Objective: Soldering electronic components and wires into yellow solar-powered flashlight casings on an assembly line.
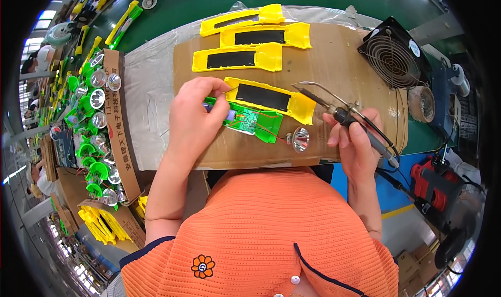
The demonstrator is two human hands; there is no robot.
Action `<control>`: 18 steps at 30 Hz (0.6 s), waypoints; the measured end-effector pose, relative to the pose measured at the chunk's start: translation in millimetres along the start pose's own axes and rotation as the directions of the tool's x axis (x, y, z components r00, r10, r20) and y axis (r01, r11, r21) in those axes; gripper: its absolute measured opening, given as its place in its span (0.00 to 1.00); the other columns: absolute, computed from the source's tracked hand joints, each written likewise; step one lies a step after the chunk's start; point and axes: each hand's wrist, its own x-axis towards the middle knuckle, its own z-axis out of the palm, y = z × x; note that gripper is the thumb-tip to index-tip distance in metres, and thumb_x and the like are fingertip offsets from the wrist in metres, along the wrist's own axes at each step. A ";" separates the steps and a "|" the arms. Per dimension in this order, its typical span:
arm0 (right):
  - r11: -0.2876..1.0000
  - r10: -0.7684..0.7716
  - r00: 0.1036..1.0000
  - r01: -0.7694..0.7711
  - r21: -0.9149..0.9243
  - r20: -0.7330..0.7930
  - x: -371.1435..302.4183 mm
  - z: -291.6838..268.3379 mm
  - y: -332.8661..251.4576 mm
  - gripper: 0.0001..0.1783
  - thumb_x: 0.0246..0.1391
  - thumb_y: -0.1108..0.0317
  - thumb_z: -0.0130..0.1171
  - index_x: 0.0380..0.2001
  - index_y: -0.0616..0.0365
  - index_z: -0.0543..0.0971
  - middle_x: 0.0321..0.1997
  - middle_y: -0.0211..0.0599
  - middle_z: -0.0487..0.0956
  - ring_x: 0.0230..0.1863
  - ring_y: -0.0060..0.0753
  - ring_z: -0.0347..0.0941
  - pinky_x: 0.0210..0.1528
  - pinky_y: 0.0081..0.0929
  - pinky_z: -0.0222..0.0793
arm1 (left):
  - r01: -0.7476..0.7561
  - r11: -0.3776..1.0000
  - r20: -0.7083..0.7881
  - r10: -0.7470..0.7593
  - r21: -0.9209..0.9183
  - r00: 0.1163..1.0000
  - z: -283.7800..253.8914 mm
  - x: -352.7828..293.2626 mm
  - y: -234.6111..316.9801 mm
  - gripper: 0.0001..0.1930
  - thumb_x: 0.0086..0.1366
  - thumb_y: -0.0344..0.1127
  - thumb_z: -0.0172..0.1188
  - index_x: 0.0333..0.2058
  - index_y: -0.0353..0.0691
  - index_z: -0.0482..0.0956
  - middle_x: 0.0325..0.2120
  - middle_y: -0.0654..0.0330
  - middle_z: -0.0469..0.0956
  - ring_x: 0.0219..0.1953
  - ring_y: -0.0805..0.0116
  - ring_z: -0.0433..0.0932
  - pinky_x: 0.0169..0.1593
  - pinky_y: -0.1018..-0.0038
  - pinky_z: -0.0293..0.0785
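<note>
My left hand (pixel 201 106) is closed around the left end of a green flashlight housing (pixel 270 125). Inside the housing are a green circuit board (pixel 245 119), red wires and part of a purple battery cell (pixel 229 114). A thin wire shows at my left fingertips, against a yellow shell with a black panel (pixel 262 97) just beyond. On red wires from the housing's right end, a round reflector lamp head (pixel 300 139) lies on the cardboard. My right hand (pixel 357 135) grips a soldering iron (pixel 373 140) with a curved metal tube; its tip hovers over the yellow shell.
Several more yellow shells (pixel 237 58) lie at the far side of the cardboard sheet (pixel 334 57). A black fan (pixel 389 59) stands at the far right, near a roll of tape (pixel 420 104). On the left, a cardboard box (pixel 121 125) borders several green housings with reflectors (pixel 99 169).
</note>
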 end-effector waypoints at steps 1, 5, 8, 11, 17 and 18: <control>1.000 0.022 0.999 -0.021 -0.020 0.040 3.1 -0.6 0.9 0.09 0.62 0.76 0.53 0.41 0.57 0.63 0.30 0.47 0.77 0.26 0.31 0.74 0.47 0.43 0.77 | 0.106 0.994 0.063 -0.105 -0.027 0.993 1.8 -1.4 1.2 0.06 0.55 0.28 0.61 0.33 0.38 0.80 0.30 0.57 0.79 0.37 0.58 0.79 0.44 0.64 0.75; 0.989 0.130 0.984 -0.120 -0.089 0.121 14.4 4.2 -2.0 0.11 0.61 0.77 0.55 0.41 0.60 0.64 0.41 0.59 0.81 0.26 0.32 0.77 0.35 0.36 0.79 | 0.038 0.988 0.274 0.005 -0.152 0.962 3.3 9.7 13.1 0.05 0.56 0.29 0.62 0.32 0.37 0.79 0.28 0.57 0.77 0.33 0.57 0.79 0.38 0.65 0.75; 0.978 0.173 0.979 -0.158 -0.137 0.107 13.9 3.6 -9.4 0.10 0.60 0.77 0.56 0.38 0.62 0.65 0.34 0.53 0.81 0.25 0.32 0.77 0.30 0.32 0.78 | -0.102 0.982 0.401 0.159 -0.158 0.902 7.2 19.7 12.1 0.05 0.57 0.27 0.63 0.34 0.37 0.80 0.29 0.57 0.78 0.33 0.61 0.80 0.38 0.69 0.75; 0.968 0.183 0.981 -0.169 -0.185 0.062 11.3 -1.2 -17.0 0.09 0.60 0.77 0.56 0.37 0.62 0.66 0.25 0.45 0.78 0.23 0.32 0.76 0.29 0.31 0.78 | -0.254 0.942 0.436 0.327 -0.218 0.839 11.3 31.3 6.0 0.04 0.57 0.28 0.65 0.32 0.38 0.82 0.28 0.58 0.77 0.33 0.58 0.79 0.36 0.67 0.75; 0.943 0.257 0.966 -0.245 -0.227 0.025 12.7 -2.8 -20.4 0.08 0.58 0.78 0.56 0.35 0.64 0.67 0.21 0.40 0.75 0.21 0.32 0.75 0.27 0.30 0.77 | -0.262 0.942 0.484 0.332 -0.209 0.810 17.6 40.1 6.2 0.03 0.56 0.27 0.65 0.31 0.39 0.84 0.26 0.58 0.76 0.31 0.58 0.78 0.35 0.66 0.74; 0.936 0.280 0.960 -0.267 -0.229 0.025 13.6 -2.3 -20.7 0.07 0.58 0.78 0.56 0.34 0.64 0.67 0.21 0.40 0.75 0.21 0.32 0.76 0.27 0.29 0.76 | -0.259 0.943 0.484 0.331 -0.211 0.810 18.6 40.3 6.2 0.03 0.56 0.27 0.65 0.31 0.39 0.84 0.26 0.58 0.76 0.31 0.58 0.78 0.35 0.66 0.74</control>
